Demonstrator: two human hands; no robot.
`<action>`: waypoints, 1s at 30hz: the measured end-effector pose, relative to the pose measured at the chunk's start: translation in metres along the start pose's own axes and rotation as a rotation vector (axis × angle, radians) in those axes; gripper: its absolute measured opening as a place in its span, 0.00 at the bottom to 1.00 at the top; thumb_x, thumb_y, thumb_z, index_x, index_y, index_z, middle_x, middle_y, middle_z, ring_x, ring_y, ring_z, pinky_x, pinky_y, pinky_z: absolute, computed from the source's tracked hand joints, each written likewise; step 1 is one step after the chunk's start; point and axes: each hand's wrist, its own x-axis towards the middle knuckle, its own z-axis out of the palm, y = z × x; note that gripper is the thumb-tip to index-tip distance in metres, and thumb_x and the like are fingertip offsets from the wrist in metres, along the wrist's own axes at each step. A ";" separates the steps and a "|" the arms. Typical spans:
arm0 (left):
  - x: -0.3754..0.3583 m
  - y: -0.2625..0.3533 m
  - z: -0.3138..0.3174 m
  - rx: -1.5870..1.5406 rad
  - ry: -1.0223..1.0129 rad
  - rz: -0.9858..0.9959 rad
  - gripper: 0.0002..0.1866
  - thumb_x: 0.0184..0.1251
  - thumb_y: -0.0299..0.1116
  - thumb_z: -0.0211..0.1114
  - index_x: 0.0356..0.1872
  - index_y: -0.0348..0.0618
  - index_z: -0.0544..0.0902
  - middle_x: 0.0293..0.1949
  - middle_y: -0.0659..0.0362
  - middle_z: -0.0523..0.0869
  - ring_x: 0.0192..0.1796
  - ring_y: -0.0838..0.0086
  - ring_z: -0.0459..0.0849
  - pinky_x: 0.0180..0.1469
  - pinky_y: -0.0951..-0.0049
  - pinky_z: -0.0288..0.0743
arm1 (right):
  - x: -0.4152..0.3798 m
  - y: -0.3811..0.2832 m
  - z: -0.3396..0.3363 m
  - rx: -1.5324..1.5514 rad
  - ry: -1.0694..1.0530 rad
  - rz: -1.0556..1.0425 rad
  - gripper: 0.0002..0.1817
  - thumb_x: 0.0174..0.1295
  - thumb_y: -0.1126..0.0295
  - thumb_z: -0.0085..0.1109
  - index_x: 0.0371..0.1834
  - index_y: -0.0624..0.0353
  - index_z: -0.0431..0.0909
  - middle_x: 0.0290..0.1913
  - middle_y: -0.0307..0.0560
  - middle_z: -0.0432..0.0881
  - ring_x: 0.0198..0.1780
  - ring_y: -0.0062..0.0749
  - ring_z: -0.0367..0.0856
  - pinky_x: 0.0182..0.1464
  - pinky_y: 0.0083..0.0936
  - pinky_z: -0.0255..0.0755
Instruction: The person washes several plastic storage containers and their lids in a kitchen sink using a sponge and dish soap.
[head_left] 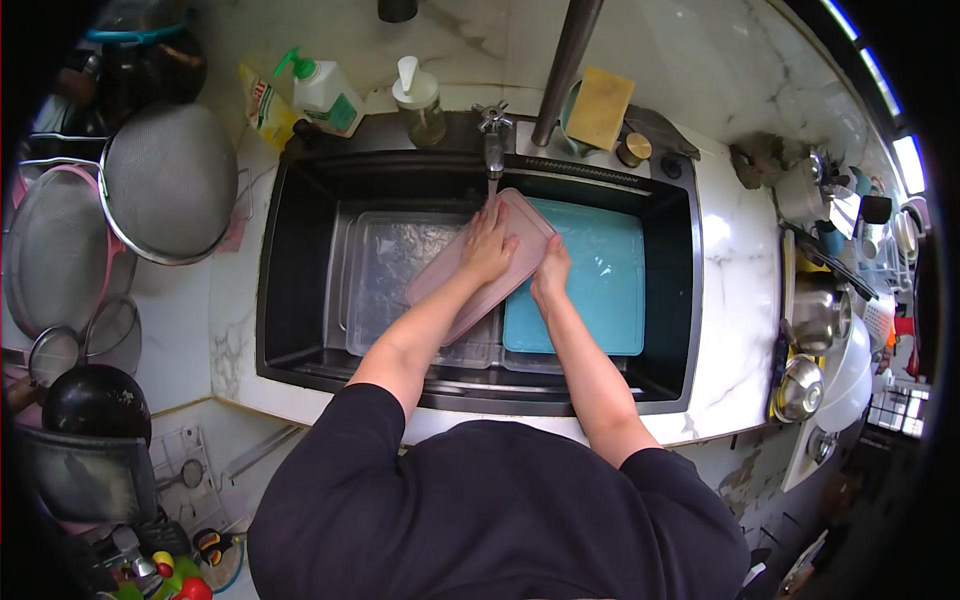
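Note:
A pink rectangular lid (523,243) is held tilted over the sink, under the running faucet (494,155). My left hand (488,243) lies flat on its upper face with the fingers pointing towards the water stream. At the lid's right edge, my right hand (551,270) grips it with the thumb on top. Below on the right sits a turquoise lid (590,285), flat in the black sink (672,300). Clear plastic containers or lids (385,280) rest on the sink bottom at the left, partly covered by the pink lid and my left forearm.
Behind the sink stand a white bottle with a green pump (328,98), a clear soap dispenser (420,102) and a yellow sponge (600,107). Mesh strainers (170,182) hang at the left. Metal bowls (818,312) and other kitchenware crowd the right side.

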 end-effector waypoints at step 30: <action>0.021 -0.005 -0.031 -0.337 0.370 -0.461 0.18 0.60 0.43 0.56 0.30 0.34 0.73 0.28 0.42 0.79 0.34 0.51 0.78 0.35 0.60 0.69 | 0.069 -0.009 -0.089 -0.516 0.749 -0.130 0.20 0.52 0.67 0.46 0.44 0.73 0.72 0.45 0.66 0.74 0.47 0.55 0.73 0.50 0.36 0.66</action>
